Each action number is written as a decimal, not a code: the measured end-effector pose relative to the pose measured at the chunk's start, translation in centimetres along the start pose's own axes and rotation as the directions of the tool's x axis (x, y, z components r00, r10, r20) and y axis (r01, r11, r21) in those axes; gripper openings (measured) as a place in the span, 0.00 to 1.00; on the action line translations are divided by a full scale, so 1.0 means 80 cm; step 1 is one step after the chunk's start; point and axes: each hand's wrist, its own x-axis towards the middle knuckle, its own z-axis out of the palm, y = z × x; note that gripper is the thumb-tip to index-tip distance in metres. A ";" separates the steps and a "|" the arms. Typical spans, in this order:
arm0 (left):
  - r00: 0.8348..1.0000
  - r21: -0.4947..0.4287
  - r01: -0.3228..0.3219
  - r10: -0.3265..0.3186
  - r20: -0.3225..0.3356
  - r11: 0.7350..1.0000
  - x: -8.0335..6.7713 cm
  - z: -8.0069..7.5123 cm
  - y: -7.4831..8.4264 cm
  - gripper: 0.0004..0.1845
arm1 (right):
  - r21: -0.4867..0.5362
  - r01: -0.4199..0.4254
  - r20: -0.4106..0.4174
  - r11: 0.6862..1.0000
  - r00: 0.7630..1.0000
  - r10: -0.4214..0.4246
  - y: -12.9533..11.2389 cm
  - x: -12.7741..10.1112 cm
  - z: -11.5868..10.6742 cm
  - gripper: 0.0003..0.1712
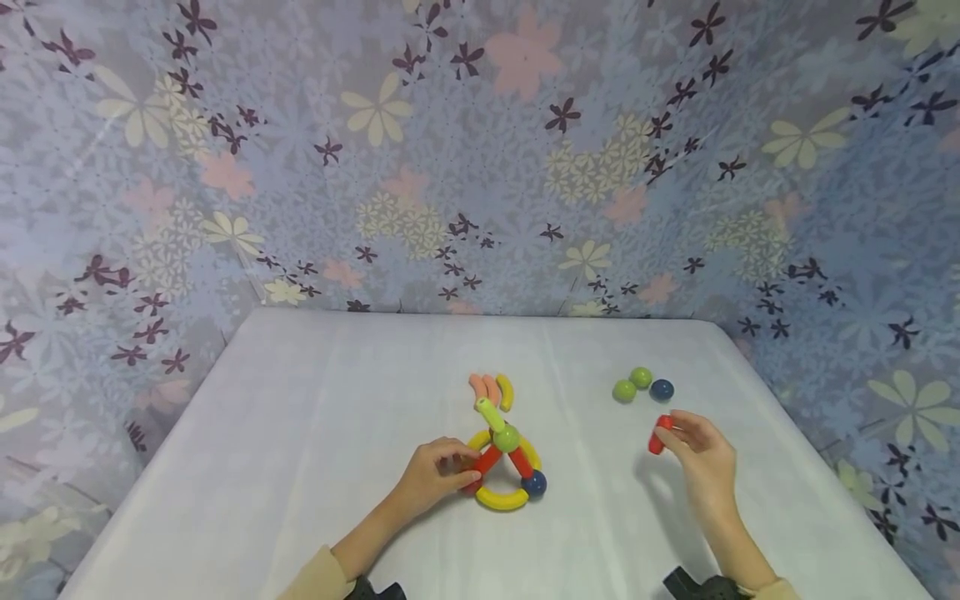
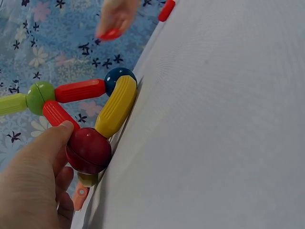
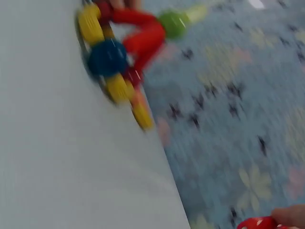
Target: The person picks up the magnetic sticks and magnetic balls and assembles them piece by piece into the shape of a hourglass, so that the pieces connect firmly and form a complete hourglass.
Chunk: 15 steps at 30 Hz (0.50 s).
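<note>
Foreground: the left hand [image 1: 435, 468] pinches the dark red ball [image 2: 89, 151] of a ball-and-rod pyramid [image 1: 519, 462] standing on the white tabletop [image 1: 315, 400]; well to its right, the raised right hand [image 1: 707, 467] pinches a red rod [image 1: 660, 435] between thumb and fingers. Beyond: two curved pink rods [image 1: 492, 389], a curved yellow rod [image 1: 506, 392], two green balls [image 1: 624, 391] and a blue ball [image 1: 662, 390]. Background: floral cloth [image 1: 480, 167]

No lettering seems readable; right wrist view blurred.

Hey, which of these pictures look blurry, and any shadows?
Head view: fairly sharp, soft shadow on the white table beside the right hand; left wrist view: dark red ball crisp, that hand blurred; right wrist view: blue ball smeared.
</note>
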 end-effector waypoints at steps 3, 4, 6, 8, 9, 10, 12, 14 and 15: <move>1.000 -0.005 0.000 0.000 0.006 1.000 0.001 -0.001 -0.001 0.12 | 0.058 0.102 0.128 0.993 0.986 -0.109 -0.011 -0.012 0.046 0.17; 1.000 -0.006 0.003 -0.003 0.010 1.000 0.001 -0.002 -0.001 0.12 | 0.064 0.125 0.167 0.990 0.977 -0.134 -0.015 -0.016 0.061 0.17; 1.000 -0.009 0.009 -0.009 0.019 1.000 0.001 -0.002 -0.002 0.12 | 0.069 0.161 0.242 0.985 0.955 -0.173 -0.024 -0.025 0.086 0.19; 1.000 -0.012 0.017 -0.017 0.025 1.000 0.001 -0.003 -0.002 0.12 | 0.097 0.196 0.312 0.976 0.925 -0.216 -0.033 -0.031 0.108 0.20; 0.999 -0.010 0.018 -0.017 0.027 1.000 0.001 -0.003 -0.002 0.12 | 0.106 0.213 0.344 0.971 0.909 -0.237 -0.037 -0.033 0.117 0.21; 0.999 -0.009 0.024 -0.023 0.028 1.000 0.001 -0.003 -0.001 0.13 | 0.119 0.230 0.372 0.966 0.892 -0.258 -0.041 -0.035 0.126 0.21; 0.999 -0.008 0.028 -0.028 0.033 1.000 0.001 -0.004 -0.001 0.13 | 0.148 0.260 0.415 0.954 0.859 -0.299 -0.047 -0.037 0.140 0.20; 0.999 0.000 0.028 -0.028 0.034 1.000 0.001 -0.004 -0.001 0.13 | 0.175 0.286 0.442 0.942 0.832 -0.335 -0.050 -0.038 0.152 0.20; 0.999 0.002 0.027 -0.027 0.036 1.000 0.001 -0.004 -0.001 0.13 | 0.185 0.301 0.450 0.936 0.820 -0.353 -0.051 -0.038 0.156 0.19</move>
